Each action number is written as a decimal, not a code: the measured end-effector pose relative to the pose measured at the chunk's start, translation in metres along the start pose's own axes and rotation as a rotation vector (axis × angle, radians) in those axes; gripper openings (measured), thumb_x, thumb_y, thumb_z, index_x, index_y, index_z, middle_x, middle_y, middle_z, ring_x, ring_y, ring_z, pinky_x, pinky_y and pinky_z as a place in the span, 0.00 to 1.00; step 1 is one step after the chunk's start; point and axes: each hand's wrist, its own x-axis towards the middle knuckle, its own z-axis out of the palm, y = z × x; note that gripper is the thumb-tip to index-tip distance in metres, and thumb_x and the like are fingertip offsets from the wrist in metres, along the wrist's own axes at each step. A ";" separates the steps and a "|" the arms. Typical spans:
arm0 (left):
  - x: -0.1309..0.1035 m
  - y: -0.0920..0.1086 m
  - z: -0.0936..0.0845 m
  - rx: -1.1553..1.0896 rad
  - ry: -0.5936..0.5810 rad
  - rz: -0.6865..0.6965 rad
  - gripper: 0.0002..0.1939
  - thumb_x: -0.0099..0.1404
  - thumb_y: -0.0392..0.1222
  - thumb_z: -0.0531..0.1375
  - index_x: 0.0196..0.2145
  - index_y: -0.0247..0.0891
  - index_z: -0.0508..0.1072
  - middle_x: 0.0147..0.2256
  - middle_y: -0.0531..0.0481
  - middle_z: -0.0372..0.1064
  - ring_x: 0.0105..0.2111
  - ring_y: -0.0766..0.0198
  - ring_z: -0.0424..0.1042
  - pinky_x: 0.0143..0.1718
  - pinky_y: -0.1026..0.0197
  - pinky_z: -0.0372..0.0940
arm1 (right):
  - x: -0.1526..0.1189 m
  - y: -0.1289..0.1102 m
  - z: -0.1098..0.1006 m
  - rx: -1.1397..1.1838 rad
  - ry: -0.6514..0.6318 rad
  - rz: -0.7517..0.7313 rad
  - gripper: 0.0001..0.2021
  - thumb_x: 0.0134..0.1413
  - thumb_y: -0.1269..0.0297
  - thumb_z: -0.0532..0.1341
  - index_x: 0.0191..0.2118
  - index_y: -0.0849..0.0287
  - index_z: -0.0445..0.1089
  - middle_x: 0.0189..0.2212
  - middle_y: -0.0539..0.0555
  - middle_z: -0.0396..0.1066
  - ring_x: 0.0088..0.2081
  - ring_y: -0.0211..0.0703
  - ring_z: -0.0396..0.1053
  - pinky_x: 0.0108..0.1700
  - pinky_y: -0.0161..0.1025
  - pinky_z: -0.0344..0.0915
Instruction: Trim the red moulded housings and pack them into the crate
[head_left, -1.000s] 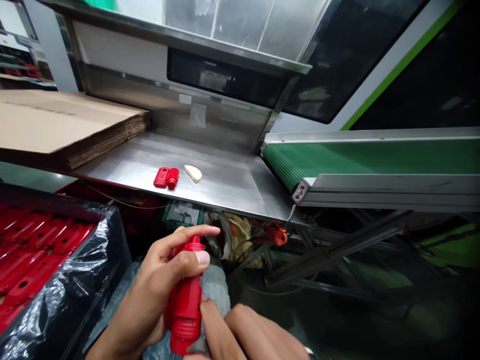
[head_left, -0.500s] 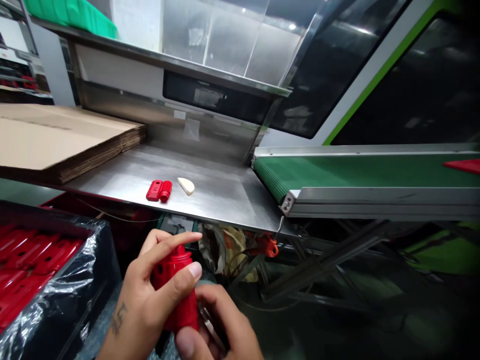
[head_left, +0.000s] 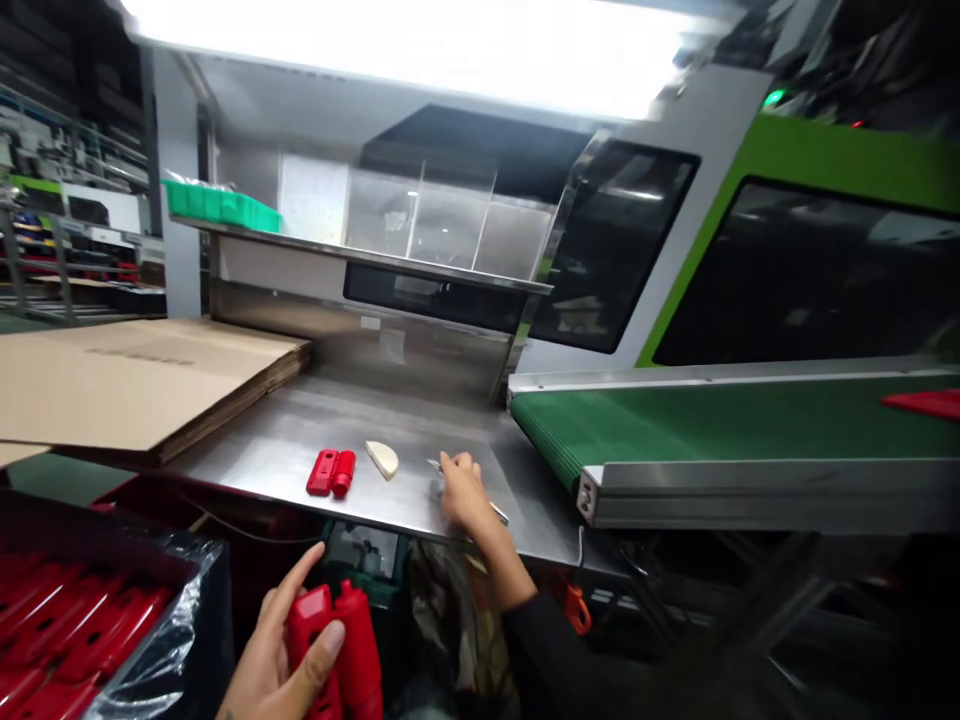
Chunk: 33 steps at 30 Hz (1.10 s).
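One red part, narrow-tipped, sits in the left hand.

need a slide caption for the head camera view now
Left hand holding a red part, right hand gripping a slim tool at the metal table, green conveyor belt alongside.

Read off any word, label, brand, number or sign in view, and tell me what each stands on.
None can be read.
Cardboard stack: faint print on top, too blurred to read.
White sheet above the shelf: any print too faint to read.
Flat red piece on the metal table: tiny marks, too small to read.
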 end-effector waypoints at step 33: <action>-0.008 0.024 -0.009 -0.715 -0.288 0.009 0.35 0.67 0.63 0.38 0.35 0.35 0.74 0.37 0.36 0.76 0.40 0.45 0.74 0.43 0.47 0.63 | 0.064 -0.096 0.076 -0.166 -0.014 -0.079 0.12 0.54 0.61 0.63 0.43 0.60 0.69 0.53 0.56 0.64 0.58 0.55 0.56 0.60 0.63 0.50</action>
